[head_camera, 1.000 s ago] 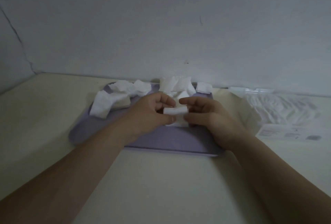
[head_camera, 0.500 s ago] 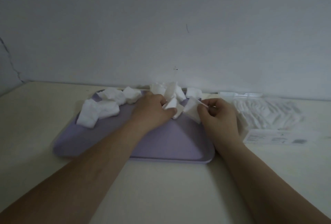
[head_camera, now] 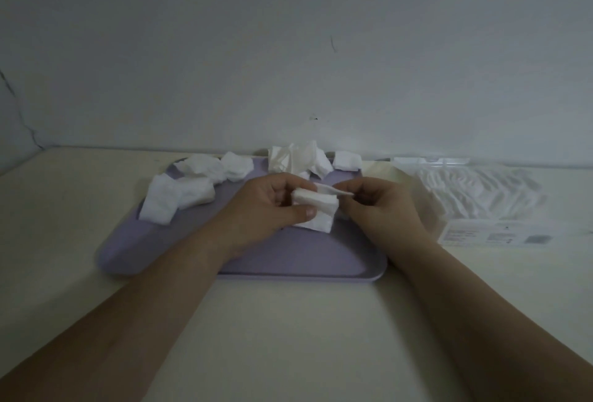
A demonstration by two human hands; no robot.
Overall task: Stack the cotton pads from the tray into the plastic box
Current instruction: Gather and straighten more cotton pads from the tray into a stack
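A lilac tray point(head_camera: 288, 257) lies on the table against the wall. Loose white cotton pads sit along its far side: a pile at the left point(head_camera: 179, 193) and a heap at the back middle point(head_camera: 298, 160). My left hand point(head_camera: 272, 209) grips a small stack of cotton pads point(head_camera: 317, 212) above the tray's middle. My right hand point(head_camera: 378, 205) pinches one thin pad point(head_camera: 333, 191) by its edge, right against the top of that stack. The clear plastic box point(head_camera: 475, 193) stands to the right of the tray with white pads inside.
A pale wall rises directly behind the tray. A white printed label point(head_camera: 500, 236) shows on the box's near side. Bare cream table point(head_camera: 288, 337) stretches in front of the tray and to its left.
Both hands came back from the far heap to the tray's middle. My left hand now holds a stack of pads, and my right hand has brought its single pad onto it.
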